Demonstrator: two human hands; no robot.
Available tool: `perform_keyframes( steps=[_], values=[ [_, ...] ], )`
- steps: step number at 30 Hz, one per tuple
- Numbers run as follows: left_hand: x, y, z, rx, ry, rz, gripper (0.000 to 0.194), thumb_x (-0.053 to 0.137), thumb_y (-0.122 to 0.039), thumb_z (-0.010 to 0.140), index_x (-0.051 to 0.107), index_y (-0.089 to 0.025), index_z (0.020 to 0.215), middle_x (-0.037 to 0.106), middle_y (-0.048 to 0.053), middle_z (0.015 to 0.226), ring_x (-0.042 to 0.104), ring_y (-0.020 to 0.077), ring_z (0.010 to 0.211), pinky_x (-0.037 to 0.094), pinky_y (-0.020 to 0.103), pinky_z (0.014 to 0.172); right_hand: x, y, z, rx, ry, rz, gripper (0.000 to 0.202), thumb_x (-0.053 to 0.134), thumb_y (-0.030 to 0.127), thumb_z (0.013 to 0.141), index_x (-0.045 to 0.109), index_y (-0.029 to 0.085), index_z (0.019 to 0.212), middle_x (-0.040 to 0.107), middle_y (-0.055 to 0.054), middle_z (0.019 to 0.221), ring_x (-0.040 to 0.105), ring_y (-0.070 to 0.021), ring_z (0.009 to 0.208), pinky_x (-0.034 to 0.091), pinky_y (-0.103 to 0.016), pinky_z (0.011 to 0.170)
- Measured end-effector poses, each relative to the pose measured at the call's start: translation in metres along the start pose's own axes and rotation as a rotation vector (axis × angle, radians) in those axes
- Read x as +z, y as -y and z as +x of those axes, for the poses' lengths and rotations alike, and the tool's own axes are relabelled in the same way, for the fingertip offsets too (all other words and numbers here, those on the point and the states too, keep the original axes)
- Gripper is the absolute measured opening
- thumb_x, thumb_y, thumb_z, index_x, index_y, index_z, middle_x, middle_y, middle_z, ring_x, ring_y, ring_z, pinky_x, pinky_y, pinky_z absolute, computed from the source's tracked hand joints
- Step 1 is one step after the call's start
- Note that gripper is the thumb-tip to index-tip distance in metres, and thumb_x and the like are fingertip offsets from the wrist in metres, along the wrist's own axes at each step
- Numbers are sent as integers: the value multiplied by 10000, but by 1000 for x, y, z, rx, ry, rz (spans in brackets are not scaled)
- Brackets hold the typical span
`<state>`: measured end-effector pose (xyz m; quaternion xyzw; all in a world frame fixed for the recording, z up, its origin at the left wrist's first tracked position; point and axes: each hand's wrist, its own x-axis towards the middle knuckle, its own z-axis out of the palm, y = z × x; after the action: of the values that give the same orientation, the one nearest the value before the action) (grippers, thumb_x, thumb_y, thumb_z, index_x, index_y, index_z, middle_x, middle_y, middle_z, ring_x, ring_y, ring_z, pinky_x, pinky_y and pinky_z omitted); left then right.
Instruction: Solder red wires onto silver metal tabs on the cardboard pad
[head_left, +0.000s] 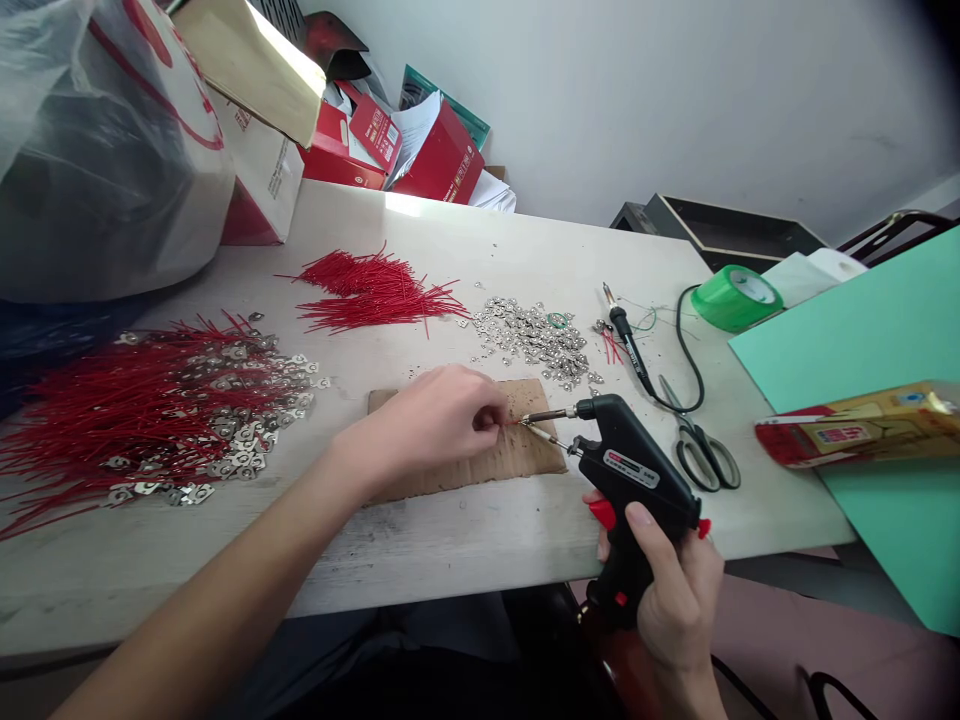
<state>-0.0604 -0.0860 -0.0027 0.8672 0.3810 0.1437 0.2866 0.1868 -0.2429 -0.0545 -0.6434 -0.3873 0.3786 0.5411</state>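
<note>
My right hand [675, 590] is wrapped round the grip of a black soldering gun [637, 475] with a red trigger. The gun's tip points left and meets the fingertips of my left hand [457, 415] above a piece of brown cardboard [450, 475]. My left fingers are pinched together; what they hold is too small to make out. Behind the cardboard lies a pile of small silver metal pieces [536, 335]. A bundle of red wires [375, 290] rests further back. At the left, red wires with metal tabs on their ends [165, 400] form a large heap.
A pen-shaped soldering iron [630, 345], scissors [701, 450] and a roll of green tape [737, 297] lie on the right. A yellow-red packet [862, 425] rests on a green board [885, 330]. A large plastic bag [112, 160] and red boxes [442, 155] stand at the back left.
</note>
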Motion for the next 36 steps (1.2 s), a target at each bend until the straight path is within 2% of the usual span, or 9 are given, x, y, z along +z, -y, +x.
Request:
perform_keyframes(
  steps=[12,16,23,28,31,36],
  values=[
    [2,1,0,5,-7,6,227,582,-134,844,795,-206,869,728,33,808,612,155,711,423,295,660,6,8,-1,18,-59,2,395,737,484,940,827,107,1017,780,-133,843,614,-171,498,484,-291,389],
    [1,1,0,-2,-7,-1,219,579,-145,848,788,-209,858,722,31,803,604,152,701,415,293,640,4,6,0,-54,-20,1,357,724,457,954,814,113,971,779,-131,830,627,-178,501,501,-300,417],
    [1,0,1,0,-5,1,226,577,-144,846,795,-205,864,730,34,810,612,152,702,434,295,644,3,5,1,-75,12,-6,329,700,451,981,789,137,939,759,-102,805,632,-174,524,504,-295,454],
    [0,1,0,0,-4,-17,227,606,-126,836,815,-202,881,743,41,800,635,158,708,462,295,671,1,3,1,-59,-2,0,333,702,454,981,795,136,1008,758,-100,817,627,-177,529,494,-302,451],
    [-1,2,0,-10,3,-41,233,629,-130,845,836,-205,921,756,42,803,648,160,711,471,291,666,0,1,0,-54,-5,-16,336,704,460,979,799,137,990,766,-107,835,634,-179,546,504,-307,469],
    [0,3,0,1,-8,-32,217,637,-142,859,839,-209,904,772,40,822,658,160,718,487,297,691,3,5,-1,-20,-53,-13,376,717,491,957,802,125,971,756,-110,816,607,-169,514,453,-288,405]
  ],
)
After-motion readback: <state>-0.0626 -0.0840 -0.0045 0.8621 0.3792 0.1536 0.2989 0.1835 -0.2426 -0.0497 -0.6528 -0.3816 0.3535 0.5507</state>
